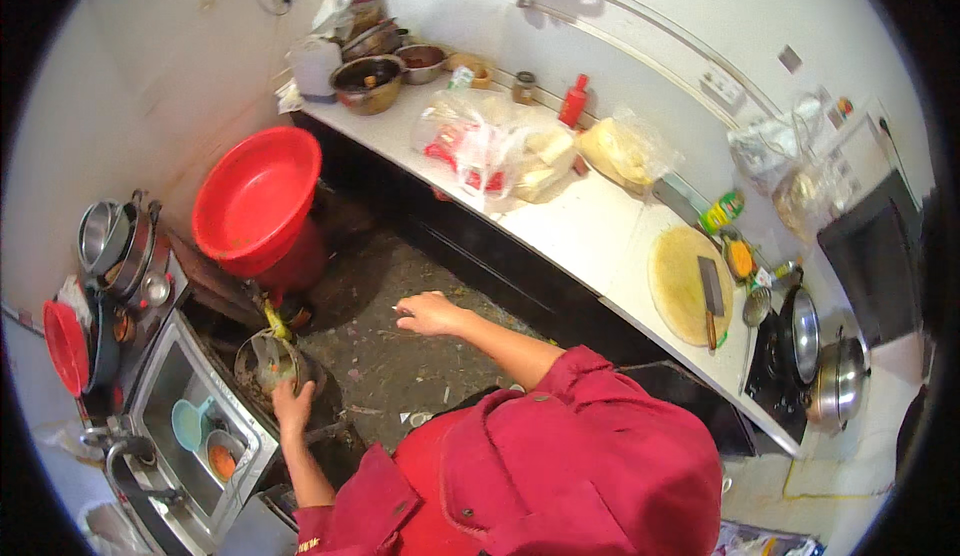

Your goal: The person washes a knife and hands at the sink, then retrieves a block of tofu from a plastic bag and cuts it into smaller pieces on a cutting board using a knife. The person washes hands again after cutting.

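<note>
My left hand (pixel 292 404) is at the near edge of a waste bin (pixel 241 367) on the floor beside the sink. Its thumb stands apart from the fingers; whether they grip the rim cannot be made out. Inside the bin are pale scraps, and something yellow-green (pixel 276 322) lies at its far side. My right hand (pixel 433 313) hangs over the dirty floor (pixel 382 353), palm down with the fingers bent. A tiny white speck shows at its fingertips, too small to tell whether it is held.
Beyond the bin stands a large red plastic tub (pixel 259 196). The steel sink (pixel 176 353) at left holds a light-green dipper (pixel 191 419) and a bowl (pixel 225 457). Along the white counter (pixel 555 230) are plastic bags (pixel 487 143), a round cutting board (pixel 675 278) and a cleaver (pixel 709 286).
</note>
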{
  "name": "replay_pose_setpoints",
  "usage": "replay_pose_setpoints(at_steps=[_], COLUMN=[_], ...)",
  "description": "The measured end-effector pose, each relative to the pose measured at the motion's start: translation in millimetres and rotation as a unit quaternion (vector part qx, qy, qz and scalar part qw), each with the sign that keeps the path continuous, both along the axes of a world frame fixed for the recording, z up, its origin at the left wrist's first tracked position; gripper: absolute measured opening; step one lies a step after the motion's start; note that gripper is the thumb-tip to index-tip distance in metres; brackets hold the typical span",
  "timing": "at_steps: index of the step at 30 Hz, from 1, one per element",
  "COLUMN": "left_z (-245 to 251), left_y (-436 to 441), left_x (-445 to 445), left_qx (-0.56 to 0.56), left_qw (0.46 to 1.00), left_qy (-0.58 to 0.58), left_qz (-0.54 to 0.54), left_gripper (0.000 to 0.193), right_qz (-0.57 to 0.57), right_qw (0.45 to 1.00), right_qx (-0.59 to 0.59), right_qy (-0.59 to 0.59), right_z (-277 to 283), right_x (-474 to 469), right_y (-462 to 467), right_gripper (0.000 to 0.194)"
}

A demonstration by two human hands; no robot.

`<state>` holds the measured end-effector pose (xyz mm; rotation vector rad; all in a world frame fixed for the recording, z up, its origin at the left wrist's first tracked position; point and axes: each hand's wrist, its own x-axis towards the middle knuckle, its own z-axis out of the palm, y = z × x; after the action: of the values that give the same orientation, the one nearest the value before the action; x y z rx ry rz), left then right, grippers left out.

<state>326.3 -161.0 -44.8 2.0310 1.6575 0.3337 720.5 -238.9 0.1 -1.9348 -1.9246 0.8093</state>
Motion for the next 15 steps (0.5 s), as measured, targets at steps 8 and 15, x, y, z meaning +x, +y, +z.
replay_pose_setpoints(at_steps=[8,15], left_z=[5.7,37.7], left_y=[-72.6,-82.0], left_x=[303.7,490.2], left_qx=[0.007,-0.028], left_qw=[0.961,0.902], left_qy=[-0.106,-0.210], left_qz=[-0.256,-0.375], left_gripper=[0.056,0.056], right_qz=[-0.225,-0.435], right_qw=[0.973,0.891], right_qx=[-0.030,-0.015], right_qy=[0.048,0.127], right_z=[13.1,-0.4], right_x=[183.3,279.3], right_y=[-214.6,-336.1], right_gripper=[0.041,0.038])
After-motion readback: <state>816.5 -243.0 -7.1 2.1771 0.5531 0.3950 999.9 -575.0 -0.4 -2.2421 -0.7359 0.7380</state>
